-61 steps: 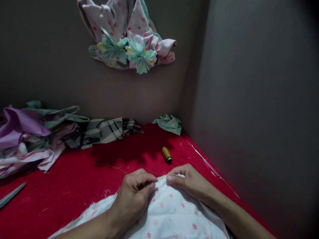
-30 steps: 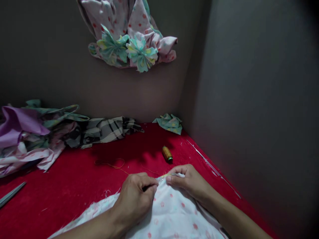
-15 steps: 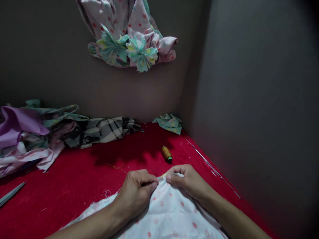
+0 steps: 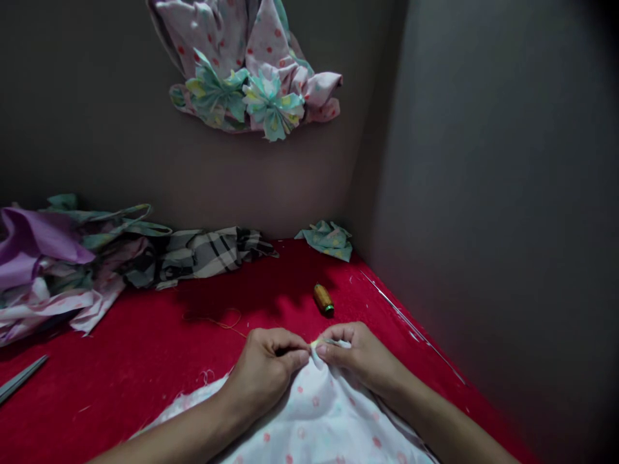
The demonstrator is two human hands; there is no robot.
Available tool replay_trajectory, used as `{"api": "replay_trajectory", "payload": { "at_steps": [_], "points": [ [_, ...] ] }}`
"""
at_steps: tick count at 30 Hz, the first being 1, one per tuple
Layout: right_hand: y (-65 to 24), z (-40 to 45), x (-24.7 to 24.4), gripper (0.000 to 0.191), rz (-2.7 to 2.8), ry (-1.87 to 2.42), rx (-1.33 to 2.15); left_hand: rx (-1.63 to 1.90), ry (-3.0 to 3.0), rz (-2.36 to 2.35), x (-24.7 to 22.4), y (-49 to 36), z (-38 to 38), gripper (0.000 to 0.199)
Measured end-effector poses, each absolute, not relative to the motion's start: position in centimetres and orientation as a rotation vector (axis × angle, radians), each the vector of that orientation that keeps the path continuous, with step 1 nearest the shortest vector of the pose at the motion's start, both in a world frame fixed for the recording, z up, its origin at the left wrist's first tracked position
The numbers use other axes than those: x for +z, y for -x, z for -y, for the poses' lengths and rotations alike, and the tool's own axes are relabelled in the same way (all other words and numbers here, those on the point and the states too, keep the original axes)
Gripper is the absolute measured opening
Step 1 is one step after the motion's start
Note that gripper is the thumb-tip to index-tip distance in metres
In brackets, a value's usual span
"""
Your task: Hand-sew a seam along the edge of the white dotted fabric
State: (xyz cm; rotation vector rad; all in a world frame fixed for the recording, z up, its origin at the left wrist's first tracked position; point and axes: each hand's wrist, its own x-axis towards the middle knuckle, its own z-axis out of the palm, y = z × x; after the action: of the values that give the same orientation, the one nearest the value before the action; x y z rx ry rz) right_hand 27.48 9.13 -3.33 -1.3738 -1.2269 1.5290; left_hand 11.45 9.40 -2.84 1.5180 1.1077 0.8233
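Inspection at the work position: the left hand (image 4: 264,367) and the right hand (image 4: 358,354) are close together at the near edge of a red-covered surface (image 4: 120,380), thumbs facing each other. Both hold the top edge of a white fabric with pink dots (image 4: 314,412), which lies across the near part of the surface and rises to a small gathered ridge between the hands.

The left fingers (image 4: 290,340) are curled over and pressed against the thumb, pinching the fabric. The right fingers (image 4: 338,334) pinch the same ridge from the other side, with the thumb below them. The two grips are just apart. A small tuft of yellow-green thread (image 4: 316,343) shows at the pinch; whether a needle is held there cannot be determined.

Beyond the hands, a gold thread spool (image 4: 324,300) stands apart on its side, and a loose length of thread (image 4: 213,320) lies on the red. A metal blade (image 4: 22,380) enters at the lower left edge, and a thin pale strip (image 4: 411,325) runs along the right edge.

Further back are a purple cloth (image 4: 39,238), a plaid cloth (image 4: 207,254) and a teal floral scrap (image 4: 329,240). A pink dotted garment (image 4: 213,38) with teal fabric flowers (image 4: 271,106) hangs on the wall (image 4: 193,180) — well above the surface.
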Motion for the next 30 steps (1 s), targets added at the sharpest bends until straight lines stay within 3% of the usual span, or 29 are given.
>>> {"api": "replay_trajectory", "payload": {
  "at_steps": [6, 12, 17, 30],
  "points": [
    [-27.3, -9.0, -3.3, 0.020, 1.227, 1.351, 1.527, 0.877, -1.633, -1.177, -2.6, -12.0, -8.8, 0.030],
    [-27.3, -8.9, -3.1, 0.014, 1.237, 1.265, 1.540, 1.016, -2.072, -1.033, -1.3, -11.9, -8.4, 0.012],
    [-27.1, -8.9, -3.1, 0.013, 1.268, 1.281, 1.501, 1.091, -2.092, -0.951, -1.2, -12.0, -8.2, 0.015],
    [-27.3, -9.0, -3.2, 0.014, 1.162, 1.288, 1.377, 0.971, -0.859, -0.862, 0.7, -10.4, -9.5, 0.013]
  ]
}}
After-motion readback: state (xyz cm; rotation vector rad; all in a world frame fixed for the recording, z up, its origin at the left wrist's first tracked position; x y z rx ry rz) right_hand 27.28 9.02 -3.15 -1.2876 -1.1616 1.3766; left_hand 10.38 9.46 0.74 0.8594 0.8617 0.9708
